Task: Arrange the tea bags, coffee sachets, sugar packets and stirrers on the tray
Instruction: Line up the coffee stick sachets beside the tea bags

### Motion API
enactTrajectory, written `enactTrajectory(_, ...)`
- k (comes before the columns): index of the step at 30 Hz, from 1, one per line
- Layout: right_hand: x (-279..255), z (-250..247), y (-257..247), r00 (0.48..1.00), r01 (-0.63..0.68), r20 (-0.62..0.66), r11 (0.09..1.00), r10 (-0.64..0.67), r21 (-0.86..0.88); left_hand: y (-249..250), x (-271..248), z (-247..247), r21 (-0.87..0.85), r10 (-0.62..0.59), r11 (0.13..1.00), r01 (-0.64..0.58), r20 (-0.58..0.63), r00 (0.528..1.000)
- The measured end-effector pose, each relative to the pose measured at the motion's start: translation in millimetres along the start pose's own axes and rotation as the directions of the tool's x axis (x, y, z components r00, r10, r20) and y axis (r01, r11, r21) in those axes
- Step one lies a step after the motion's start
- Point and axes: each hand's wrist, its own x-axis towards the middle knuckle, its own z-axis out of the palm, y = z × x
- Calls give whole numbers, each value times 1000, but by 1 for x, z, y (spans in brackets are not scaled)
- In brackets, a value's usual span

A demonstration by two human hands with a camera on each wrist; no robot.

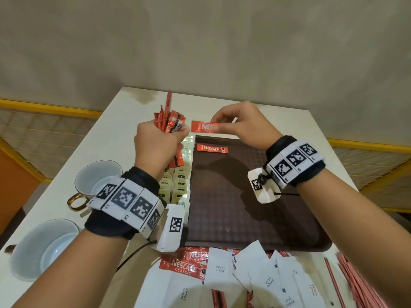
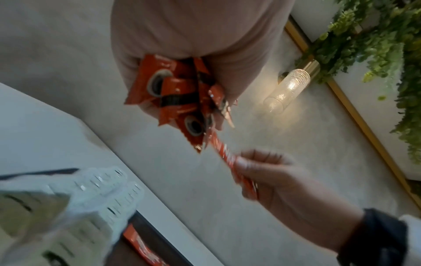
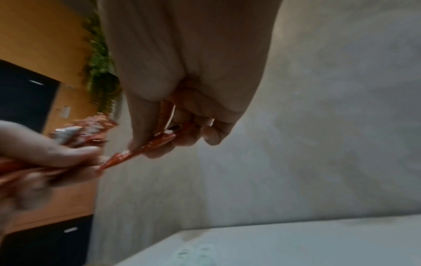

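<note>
My left hand [image 1: 160,138] grips a bundle of red coffee sachets [image 1: 170,121], upright above the table left of the tray; the same bundle [image 2: 175,93] shows in the left wrist view. My right hand [image 1: 231,123] pinches a single red coffee sachet [image 1: 203,126] by its right end, level, just above the tray's far edge. The dark brown tray [image 1: 244,207] carries one coffee sachet [image 1: 212,148] at its far left corner. Tea bags [image 1: 178,181] lie in rows along the tray's left side. White sugar packets [image 1: 262,276], more coffee sachets [image 1: 184,263] and red stirrers [image 1: 347,281] lie near me.
Two white cups [image 1: 97,178] [image 1: 44,247] stand at the table's left. The white table [image 1: 124,121] ends at a wall behind. A wall lamp [image 2: 287,90] and green plants [image 2: 376,45] appear in the left wrist view.
</note>
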Motion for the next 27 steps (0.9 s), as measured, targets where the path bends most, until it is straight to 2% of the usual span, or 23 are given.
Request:
enactTrajectory(3, 21, 7, 35, 984, -157, -97, 986, 151, -60, -7, -2, -15, 11, -6, 1000, 7, -58, 998)
enactTrajectory(6, 42, 27, 67, 951, -308, -81, 918, 297, -248, -10, -10, -30, 10, -2, 1000, 2, -43, 999)
enactTrajectory(9, 59, 42, 84, 927, -362, -55, 848, 371, -386, -10, -20, -43, 2, 9, 1000, -8, -25, 1000)
enactTrajectory(15, 72, 55, 90, 932, -302, 1, 776, 363, -554, -19, -29, -56, -26, -54, 998, 54, 19, 998)
enactTrajectory(27, 74, 64, 94, 958, -201, 54, 792, 282, -576, -34, -30, -54, -18, -85, 996, 85, 11, 996)
